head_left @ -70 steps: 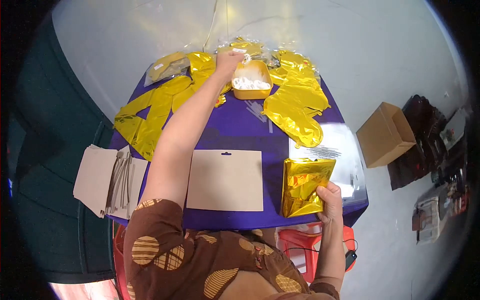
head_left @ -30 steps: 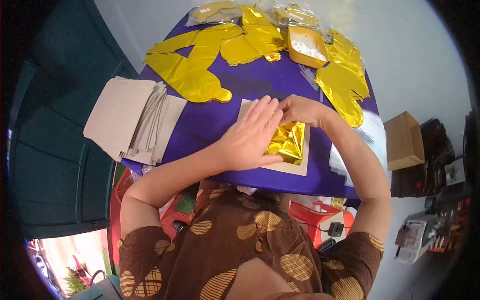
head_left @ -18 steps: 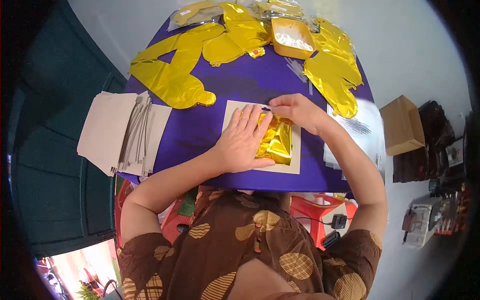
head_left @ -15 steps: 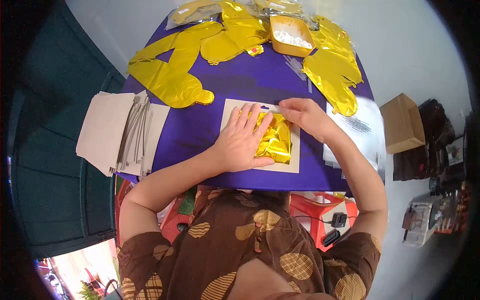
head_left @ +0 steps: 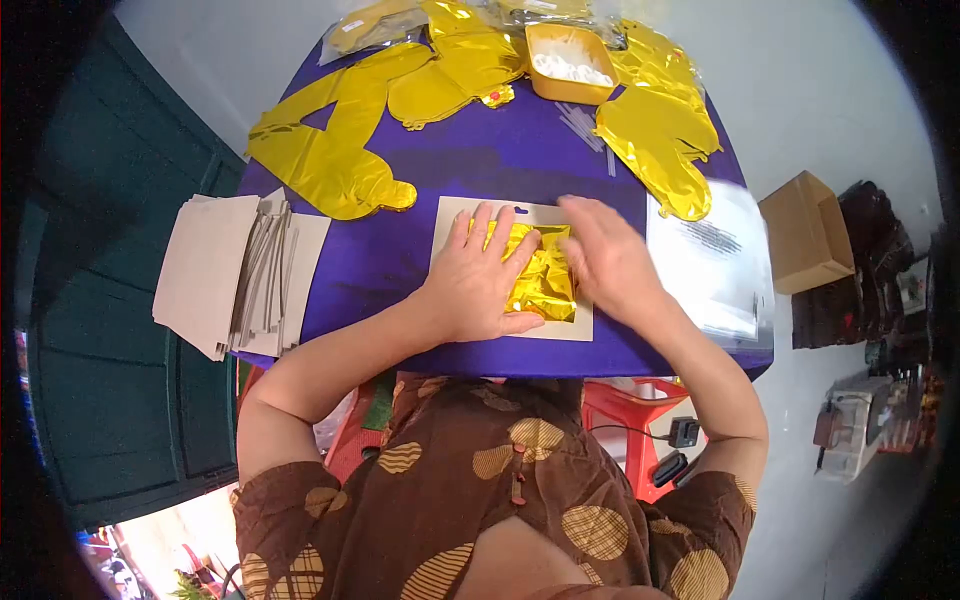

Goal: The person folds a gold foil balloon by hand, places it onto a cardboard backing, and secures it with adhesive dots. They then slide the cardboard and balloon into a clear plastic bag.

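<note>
Flatly, left hand (head_left: 474, 285) spread on crinkled gold foil (head_left: 546, 282); right hand (head_left: 612, 258) half-open beside it.

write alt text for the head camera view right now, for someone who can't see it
The left hand presses folded gold foil on a beige card, the right hand at its right edge. Behind on the purple table lie gold foil shapes and a yellow tub.

Folded packet (head_left: 545, 275) — gold metallic foil, glossy, creased. Backing card (head_left: 582, 328): matt, smooth, paper-like. Stacked cards (head_left: 205, 265): same matt finish. Flat gold shapes (head_left: 345, 165): glossy foil, lightly wrinkled. Table (head_left: 470, 165) — covered in purple cloth, matt. Yellow tub (head_left: 572, 90): smooth plastic look. Sleeves (head_left: 705, 265) by the right edge: clear, shiny plastic. Open box (head_left: 808, 235): brown cardboard, matt.
</note>
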Action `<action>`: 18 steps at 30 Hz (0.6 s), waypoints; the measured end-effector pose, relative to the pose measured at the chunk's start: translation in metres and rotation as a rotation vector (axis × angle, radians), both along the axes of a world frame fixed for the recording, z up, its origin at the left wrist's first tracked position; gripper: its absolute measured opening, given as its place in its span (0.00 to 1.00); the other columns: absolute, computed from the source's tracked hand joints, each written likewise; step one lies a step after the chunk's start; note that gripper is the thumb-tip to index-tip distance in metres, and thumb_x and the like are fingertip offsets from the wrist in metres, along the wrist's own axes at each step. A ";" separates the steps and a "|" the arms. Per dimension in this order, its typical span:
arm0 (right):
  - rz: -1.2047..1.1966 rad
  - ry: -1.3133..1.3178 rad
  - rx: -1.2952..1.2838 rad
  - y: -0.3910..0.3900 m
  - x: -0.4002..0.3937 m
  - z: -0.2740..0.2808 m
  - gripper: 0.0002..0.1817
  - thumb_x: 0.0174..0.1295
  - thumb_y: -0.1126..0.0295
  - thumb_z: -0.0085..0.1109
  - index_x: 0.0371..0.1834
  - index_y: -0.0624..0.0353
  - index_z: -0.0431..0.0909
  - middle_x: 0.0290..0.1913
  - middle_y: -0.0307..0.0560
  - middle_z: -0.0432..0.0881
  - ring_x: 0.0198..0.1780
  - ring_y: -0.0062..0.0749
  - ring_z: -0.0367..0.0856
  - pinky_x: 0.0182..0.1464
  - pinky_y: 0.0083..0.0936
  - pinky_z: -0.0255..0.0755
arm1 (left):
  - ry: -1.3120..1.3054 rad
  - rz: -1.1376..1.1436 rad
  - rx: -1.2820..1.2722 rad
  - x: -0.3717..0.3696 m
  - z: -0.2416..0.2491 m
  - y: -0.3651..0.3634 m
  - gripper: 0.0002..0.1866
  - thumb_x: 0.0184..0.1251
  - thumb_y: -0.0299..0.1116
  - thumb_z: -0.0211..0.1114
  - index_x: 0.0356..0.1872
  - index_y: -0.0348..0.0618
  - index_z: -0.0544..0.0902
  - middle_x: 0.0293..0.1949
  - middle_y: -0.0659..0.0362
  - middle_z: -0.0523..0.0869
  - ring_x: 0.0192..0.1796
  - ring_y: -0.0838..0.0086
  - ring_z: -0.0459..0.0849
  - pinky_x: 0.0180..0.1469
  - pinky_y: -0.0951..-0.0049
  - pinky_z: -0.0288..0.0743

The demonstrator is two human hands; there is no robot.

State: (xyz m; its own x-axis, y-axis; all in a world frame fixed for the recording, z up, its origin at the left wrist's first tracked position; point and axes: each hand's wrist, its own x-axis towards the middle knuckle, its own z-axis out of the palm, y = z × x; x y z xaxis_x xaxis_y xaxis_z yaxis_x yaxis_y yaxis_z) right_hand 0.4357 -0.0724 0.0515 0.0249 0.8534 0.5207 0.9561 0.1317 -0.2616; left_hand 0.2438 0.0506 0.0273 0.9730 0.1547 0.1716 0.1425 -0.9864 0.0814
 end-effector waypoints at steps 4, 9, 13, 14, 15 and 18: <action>0.173 -0.136 -0.128 -0.007 -0.015 -0.013 0.40 0.65 0.48 0.59 0.68 0.72 0.64 0.68 0.72 0.68 0.70 0.66 0.67 0.73 0.51 0.59 | -0.026 -0.017 0.000 0.001 -0.004 0.002 0.51 0.61 0.69 0.60 0.74 0.34 0.64 0.72 0.28 0.60 0.74 0.29 0.56 0.74 0.35 0.47; 0.167 -0.198 -0.241 -0.014 -0.009 -0.032 0.49 0.65 0.37 0.52 0.75 0.71 0.56 0.73 0.74 0.61 0.76 0.67 0.58 0.77 0.53 0.51 | -0.041 -0.032 -0.045 -0.003 -0.008 0.004 0.54 0.61 0.67 0.62 0.75 0.30 0.60 0.73 0.27 0.58 0.75 0.29 0.54 0.75 0.35 0.46; 0.145 -0.223 -0.302 -0.016 -0.010 -0.030 0.50 0.66 0.36 0.51 0.77 0.68 0.54 0.75 0.73 0.59 0.78 0.65 0.56 0.78 0.53 0.48 | -0.078 -0.065 -0.122 -0.008 -0.003 0.009 0.56 0.59 0.65 0.65 0.75 0.28 0.58 0.73 0.26 0.56 0.76 0.30 0.53 0.76 0.37 0.45; 0.139 -0.228 -0.318 -0.016 -0.011 -0.029 0.50 0.66 0.36 0.51 0.78 0.68 0.54 0.75 0.72 0.58 0.78 0.65 0.55 0.79 0.53 0.47 | -0.082 -0.072 -0.123 -0.009 -0.002 0.009 0.56 0.59 0.65 0.66 0.75 0.28 0.58 0.73 0.25 0.55 0.76 0.30 0.52 0.76 0.37 0.45; 0.135 -0.226 -0.328 -0.015 -0.012 -0.030 0.50 0.66 0.36 0.51 0.78 0.68 0.54 0.76 0.72 0.58 0.78 0.64 0.55 0.79 0.53 0.47 | -0.082 -0.075 -0.109 -0.009 -0.003 0.010 0.56 0.59 0.65 0.66 0.75 0.28 0.58 0.73 0.25 0.55 0.76 0.30 0.53 0.76 0.37 0.46; 0.128 -0.226 -0.363 -0.014 -0.012 -0.030 0.50 0.67 0.36 0.50 0.78 0.68 0.54 0.76 0.72 0.57 0.79 0.63 0.53 0.79 0.52 0.46 | -0.085 -0.080 -0.094 -0.009 -0.004 0.009 0.56 0.59 0.66 0.65 0.74 0.27 0.58 0.72 0.25 0.55 0.75 0.30 0.53 0.76 0.37 0.46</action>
